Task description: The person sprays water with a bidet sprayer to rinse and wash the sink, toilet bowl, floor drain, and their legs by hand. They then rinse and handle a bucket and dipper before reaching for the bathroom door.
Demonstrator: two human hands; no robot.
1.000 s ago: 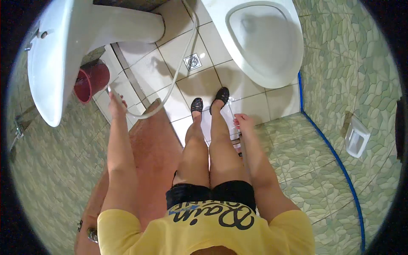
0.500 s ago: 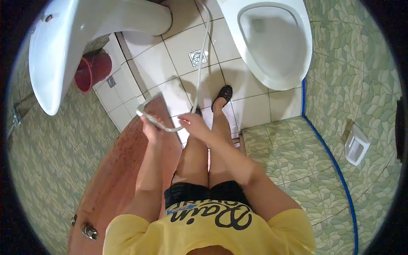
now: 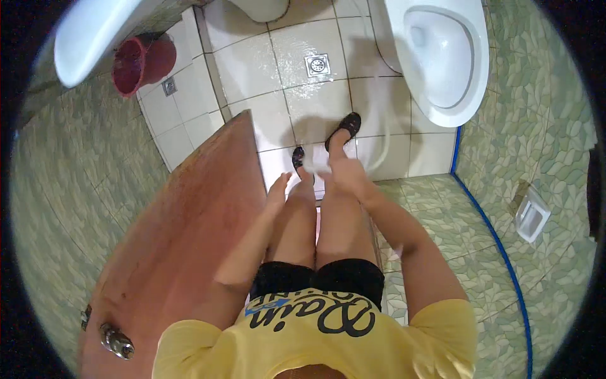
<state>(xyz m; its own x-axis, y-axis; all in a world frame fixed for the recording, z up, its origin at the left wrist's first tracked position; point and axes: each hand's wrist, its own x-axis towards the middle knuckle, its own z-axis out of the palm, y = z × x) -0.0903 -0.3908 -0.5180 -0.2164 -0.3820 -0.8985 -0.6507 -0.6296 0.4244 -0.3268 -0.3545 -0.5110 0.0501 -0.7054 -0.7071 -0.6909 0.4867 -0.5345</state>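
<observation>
My right hand (image 3: 346, 177) is over my right leg, closed round the pale hose (image 3: 385, 142), which is blurred and curves to the right of my foot. The end of the hose shows faintly between my hands. My left hand (image 3: 278, 187) is raised over the edge of the reddish door (image 3: 196, 215), with its fingers apart and nothing in them. Dark slippers (image 3: 344, 129) are on my feet, on the tiled floor (image 3: 252, 66).
A toilet bowl (image 3: 442, 57) stands at the upper right, a sink (image 3: 88, 38) at the upper left with a red bucket (image 3: 142, 62) beside it. A floor drain (image 3: 317, 64) lies ahead. Along the right wall runs a blue hose (image 3: 492, 227).
The hose has passed from my left hand to my right and swung right, toward the toilet. My left hand has let go. The view has shifted, and the floor near the drain now looks wet.
</observation>
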